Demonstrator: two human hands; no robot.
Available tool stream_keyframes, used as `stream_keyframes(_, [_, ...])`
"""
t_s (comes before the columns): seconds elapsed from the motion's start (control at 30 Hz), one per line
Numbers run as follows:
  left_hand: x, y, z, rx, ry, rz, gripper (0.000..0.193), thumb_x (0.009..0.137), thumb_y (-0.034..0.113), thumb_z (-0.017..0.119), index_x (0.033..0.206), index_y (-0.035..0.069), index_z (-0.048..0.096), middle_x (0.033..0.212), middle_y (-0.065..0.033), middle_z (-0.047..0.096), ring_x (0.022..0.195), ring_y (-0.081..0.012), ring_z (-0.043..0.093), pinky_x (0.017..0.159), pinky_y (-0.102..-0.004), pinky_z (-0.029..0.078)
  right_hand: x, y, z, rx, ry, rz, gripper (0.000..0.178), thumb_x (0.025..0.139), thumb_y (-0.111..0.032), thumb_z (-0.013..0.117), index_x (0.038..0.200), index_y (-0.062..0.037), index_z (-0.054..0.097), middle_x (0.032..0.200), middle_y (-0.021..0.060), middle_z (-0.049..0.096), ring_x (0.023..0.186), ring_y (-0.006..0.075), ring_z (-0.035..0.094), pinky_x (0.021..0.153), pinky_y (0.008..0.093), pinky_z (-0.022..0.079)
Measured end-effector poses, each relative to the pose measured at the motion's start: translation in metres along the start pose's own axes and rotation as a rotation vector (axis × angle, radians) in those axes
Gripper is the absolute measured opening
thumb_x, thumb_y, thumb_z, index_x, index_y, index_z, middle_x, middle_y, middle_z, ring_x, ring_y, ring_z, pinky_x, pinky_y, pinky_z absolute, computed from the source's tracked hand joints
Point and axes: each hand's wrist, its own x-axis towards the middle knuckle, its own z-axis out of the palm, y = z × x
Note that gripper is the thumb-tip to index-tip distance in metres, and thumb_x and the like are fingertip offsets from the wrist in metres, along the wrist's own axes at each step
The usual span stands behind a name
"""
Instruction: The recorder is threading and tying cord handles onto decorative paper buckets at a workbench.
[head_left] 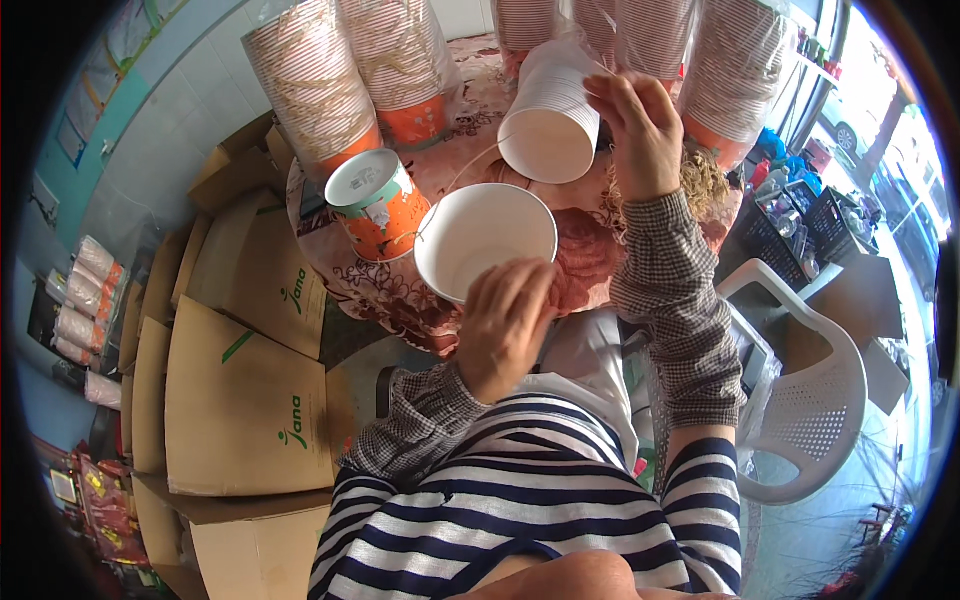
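The white-lined cup (484,232) lies just beyond the left hand (508,325), left of the right hand (642,130) (both curled, hold unclear).

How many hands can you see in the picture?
I count 2. The left hand is at the near rim of the open white cup. The right hand is raised beside the cup stack whose open end faces the person. No others show.
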Motion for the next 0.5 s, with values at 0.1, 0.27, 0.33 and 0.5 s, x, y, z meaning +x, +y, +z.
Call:
stream_keyframes(0.1, [-0.018,-0.022,0.002,0.172,-0.103,-0.079,0.036,0.082,0.005,0.064,0.118,0.007,0.063,0.098,-0.0059,0.066,0.092,-0.0214,0.062,0.101,-0.0437,0.038,-0.023,0.015,-0.027,-0.097,0.067,0.032,0.012,0.096,-0.011,0.059,0.1,0.001,0.059,0.097,0.0107,0.069,0.093,0.0164,0.066,0.085,0.0292,0.053])
stream_keyframes(0.27, [-0.018,-0.064,-0.023,0.319,0.11,0.065,0.023,0.082,0.003,0.061,0.101,0.014,0.071,0.095,0.0011,0.066,0.1,-0.0146,0.063,0.102,-0.0396,0.031,-0.085,0.027,-0.048,-0.363,0.015,0.097,0.015,0.097,-0.012,0.059,0.104,0.0012,0.059,0.101,0.0107,0.069,0.095,0.0146,0.064,0.087,0.028,0.051])
stream_keyframes(0.33, [-0.019,-0.085,-0.026,0.301,0.123,0.04,0.021,0.084,0.003,0.06,0.1,0.012,0.07,0.097,-0.0005,0.067,0.102,-0.0167,0.063,0.103,-0.0404,0.034,-0.112,0.034,-0.045,-0.301,-0.043,0.126,0.012,0.097,-0.008,0.057,0.103,0.0023,0.058,0.102,0.0119,0.068,0.096,0.0152,0.064,0.087,0.0278,0.051])
stream_keyframes(0.5, [-0.017,-0.107,-0.024,0.161,0.148,-0.072,0.022,0.088,0.004,0.058,0.107,0.009,0.067,0.104,-0.0039,0.067,0.106,-0.0236,0.062,0.103,-0.0425,0.036,-0.161,0.042,-0.012,-0.304,-0.094,0.244,0.011,0.095,-0.003,0.058,0.102,0.0047,0.058,0.102,0.0084,0.065,0.094,0.0105,0.06,0.084,0.0234,0.049])
